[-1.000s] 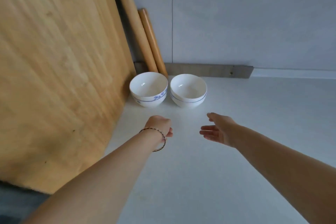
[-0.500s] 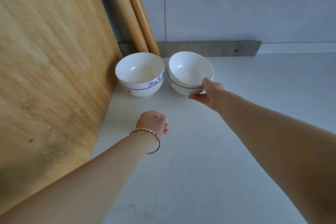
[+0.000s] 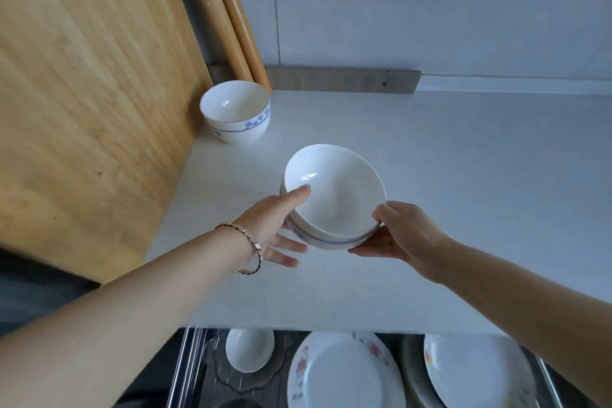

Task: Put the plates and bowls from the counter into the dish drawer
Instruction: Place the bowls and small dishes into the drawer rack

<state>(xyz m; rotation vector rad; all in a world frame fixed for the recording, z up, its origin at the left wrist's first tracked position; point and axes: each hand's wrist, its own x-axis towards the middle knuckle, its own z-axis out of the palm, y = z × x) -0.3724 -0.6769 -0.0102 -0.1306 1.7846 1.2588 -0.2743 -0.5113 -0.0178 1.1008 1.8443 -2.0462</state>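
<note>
A white bowl with a blue rim line (image 3: 334, 195) hangs tilted above the white counter (image 3: 430, 176), gripped on both sides. My right hand (image 3: 402, 232) pinches its right rim, thumb on top and fingers underneath. My left hand (image 3: 278, 225) touches its left side, with the thumb against the rim and the fingers spread below. A second white bowl with blue flowers (image 3: 235, 111) stands on the counter at the back left. Below the counter's front edge the open dish drawer (image 3: 195, 371) holds a small white bowl (image 3: 249, 353) and two flowered plates (image 3: 344, 374) (image 3: 477, 371).
A large wooden board (image 3: 86, 93) leans upright along the left side, close to the flowered bowl. Two wooden rolling pins (image 3: 225, 13) lean against the grey tiled wall behind that bowl. A grey strip (image 3: 341, 79) runs along the base of the wall.
My right hand has lifted the plain bowl off the counter and brought it toward me. My left hand has opened and come up against its left side. The view has tipped down, showing the drawer.
</note>
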